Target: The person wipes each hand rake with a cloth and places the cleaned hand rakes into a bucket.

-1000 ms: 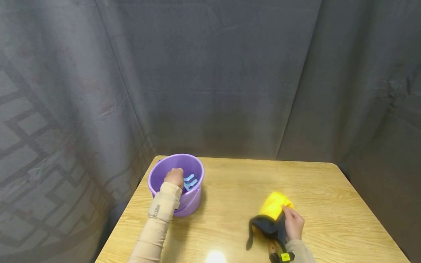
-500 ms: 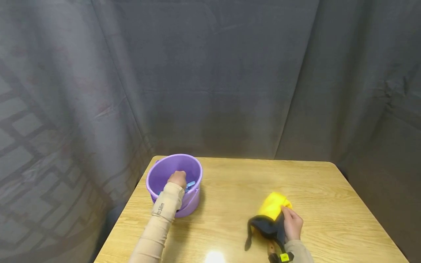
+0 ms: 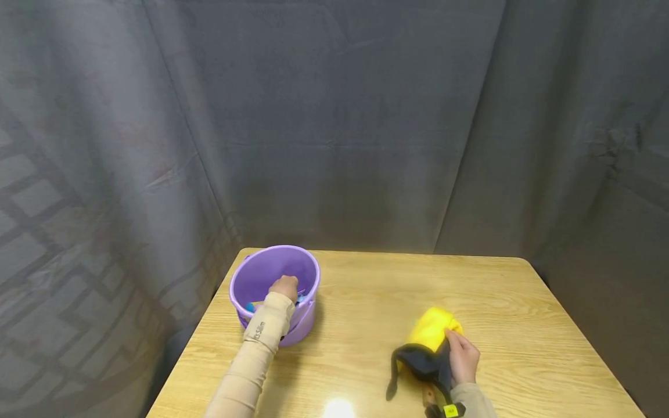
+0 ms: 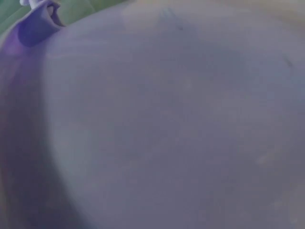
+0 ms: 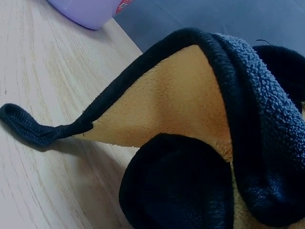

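Note:
In the head view, my left hand (image 3: 284,287) reaches down inside a purple bucket (image 3: 251,280). Its fingers are hidden, so what it touches there cannot be told. Small blue pieces (image 3: 250,307) show beside the sleeved forearm, inside the bucket. The left wrist view is filled by the bucket's pale purple wall (image 4: 167,119). Toward the front right, my right hand (image 3: 463,357) pinches a yellow and dark grey towel (image 3: 431,330) between thumb and fingers. Up close, the right wrist view gives the towel's plush fabric (image 5: 162,95), dark edging and hanging loop (image 5: 33,130).
A light wooden table (image 3: 360,307) carries everything. The bucket stands near its back left corner. Grey curtains (image 3: 340,145) hang behind and on both sides. A bright glare spot lies on the wood near the front.
My left hand has gone slightly deeper and to the right in the bucket. Light-blue pieces inside have shifted, with blue now showing left of the forearm. My right hand keeps its hold on the towel.

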`<control>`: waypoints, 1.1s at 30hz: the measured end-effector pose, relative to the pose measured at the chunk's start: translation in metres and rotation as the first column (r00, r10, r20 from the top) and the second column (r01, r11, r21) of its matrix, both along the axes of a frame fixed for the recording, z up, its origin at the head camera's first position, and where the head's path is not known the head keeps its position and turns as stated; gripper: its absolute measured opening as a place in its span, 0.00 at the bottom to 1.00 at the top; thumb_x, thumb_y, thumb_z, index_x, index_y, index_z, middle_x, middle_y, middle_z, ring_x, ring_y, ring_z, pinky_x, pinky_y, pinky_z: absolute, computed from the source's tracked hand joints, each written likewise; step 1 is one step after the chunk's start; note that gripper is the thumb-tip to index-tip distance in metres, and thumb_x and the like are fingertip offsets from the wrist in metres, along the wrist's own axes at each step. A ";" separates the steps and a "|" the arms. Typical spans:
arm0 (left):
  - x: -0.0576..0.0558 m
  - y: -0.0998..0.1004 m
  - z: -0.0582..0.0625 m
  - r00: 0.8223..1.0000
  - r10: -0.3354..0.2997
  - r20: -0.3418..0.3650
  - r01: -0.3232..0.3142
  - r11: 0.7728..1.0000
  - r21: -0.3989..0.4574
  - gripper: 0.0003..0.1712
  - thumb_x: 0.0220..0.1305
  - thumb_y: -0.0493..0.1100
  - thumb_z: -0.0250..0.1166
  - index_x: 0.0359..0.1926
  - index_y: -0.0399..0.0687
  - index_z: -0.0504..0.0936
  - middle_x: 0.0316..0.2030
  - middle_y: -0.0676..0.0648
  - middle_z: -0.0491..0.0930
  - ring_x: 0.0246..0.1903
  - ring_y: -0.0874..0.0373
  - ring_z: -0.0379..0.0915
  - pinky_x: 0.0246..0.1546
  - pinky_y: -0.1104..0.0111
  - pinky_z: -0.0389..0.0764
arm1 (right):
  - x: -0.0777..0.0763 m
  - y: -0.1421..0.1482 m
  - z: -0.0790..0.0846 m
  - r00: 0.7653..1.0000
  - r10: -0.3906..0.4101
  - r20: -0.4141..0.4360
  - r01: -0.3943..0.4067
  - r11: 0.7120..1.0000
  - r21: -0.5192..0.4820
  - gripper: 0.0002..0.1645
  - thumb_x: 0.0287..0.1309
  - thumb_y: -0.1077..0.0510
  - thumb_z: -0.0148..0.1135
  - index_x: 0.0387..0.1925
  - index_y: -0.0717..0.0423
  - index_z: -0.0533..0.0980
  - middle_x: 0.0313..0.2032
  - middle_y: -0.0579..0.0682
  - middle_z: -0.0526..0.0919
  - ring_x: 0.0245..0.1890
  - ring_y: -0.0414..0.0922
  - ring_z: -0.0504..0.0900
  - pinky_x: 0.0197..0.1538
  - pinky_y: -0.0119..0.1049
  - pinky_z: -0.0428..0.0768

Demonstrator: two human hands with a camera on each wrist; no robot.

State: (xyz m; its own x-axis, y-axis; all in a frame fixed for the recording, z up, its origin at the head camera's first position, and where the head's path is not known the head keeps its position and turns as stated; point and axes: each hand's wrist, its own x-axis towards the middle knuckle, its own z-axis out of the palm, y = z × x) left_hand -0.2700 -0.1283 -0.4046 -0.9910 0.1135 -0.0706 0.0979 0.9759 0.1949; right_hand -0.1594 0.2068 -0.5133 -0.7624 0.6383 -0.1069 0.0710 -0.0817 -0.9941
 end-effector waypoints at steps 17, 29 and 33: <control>0.010 0.014 0.024 0.995 0.048 -0.086 -0.054 0.996 -0.068 0.08 0.46 0.34 0.62 0.31 0.39 0.81 0.32 0.39 0.80 0.32 0.42 0.76 0.31 0.53 0.75 | 0.005 0.008 0.010 0.999 -0.040 -0.022 0.039 0.997 -0.063 0.20 0.55 0.55 0.56 0.09 0.46 0.74 0.15 0.35 0.71 0.23 0.33 0.67 0.29 0.22 0.66; 0.027 0.034 0.050 0.983 -0.030 -0.179 0.025 0.999 -0.032 0.16 0.45 0.46 0.68 0.31 0.38 0.80 0.31 0.38 0.78 0.34 0.43 0.73 0.34 0.54 0.73 | 0.009 0.029 0.031 0.981 -0.154 -0.121 0.102 0.929 -0.356 0.24 0.57 0.57 0.55 0.06 0.53 0.69 0.10 0.39 0.70 0.16 0.33 0.67 0.22 0.22 0.70; 0.033 0.044 0.053 0.956 -0.083 -0.281 0.083 0.996 -0.012 0.16 0.45 0.47 0.69 0.30 0.38 0.80 0.28 0.40 0.77 0.31 0.45 0.73 0.32 0.56 0.74 | 0.010 0.038 0.032 0.968 -0.203 -0.145 0.127 0.901 -0.415 0.23 0.56 0.58 0.56 0.06 0.54 0.69 0.10 0.41 0.71 0.15 0.33 0.69 0.21 0.22 0.71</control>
State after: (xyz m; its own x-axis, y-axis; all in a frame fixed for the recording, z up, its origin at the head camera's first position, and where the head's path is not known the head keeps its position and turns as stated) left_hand -0.2369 -0.0848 -0.3520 -0.9579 0.1965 0.2092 0.2297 0.9619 0.1480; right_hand -0.1490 0.2451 -0.4811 -0.6805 0.6885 -0.2507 -0.1547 -0.4694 -0.8693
